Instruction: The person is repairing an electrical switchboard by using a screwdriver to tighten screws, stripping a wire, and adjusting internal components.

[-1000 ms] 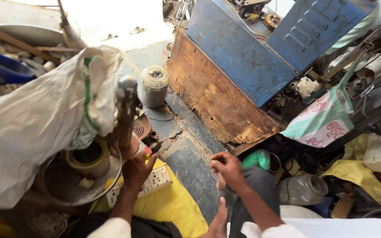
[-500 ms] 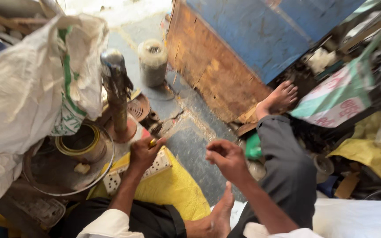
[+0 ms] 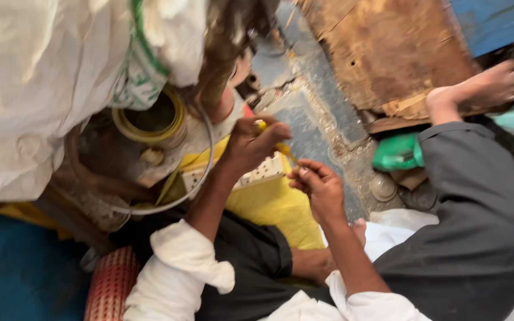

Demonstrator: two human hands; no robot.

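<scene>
Left hand (image 3: 251,142) closed around a yellow tool (image 3: 276,145), tip poking out toward the right hand (image 3: 319,184). Right hand just beside it, fingers pinched together on something too small to tell. Both hovering over the yellow cloth (image 3: 269,205), white socket strip (image 3: 257,172) right under the left hand. Left of the cloth, yellow-rimmed tin (image 3: 150,122) inside a wire ring (image 3: 200,172), white sack (image 3: 49,77) looming above. Right of the cloth, green bag (image 3: 397,151) and bare foot (image 3: 483,86) against a wooden board (image 3: 388,53)

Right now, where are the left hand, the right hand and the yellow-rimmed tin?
left hand (image 3: 250,144), head view, back of the hand.
right hand (image 3: 321,189), head view, back of the hand.
yellow-rimmed tin (image 3: 176,116), head view, right rim.
</scene>
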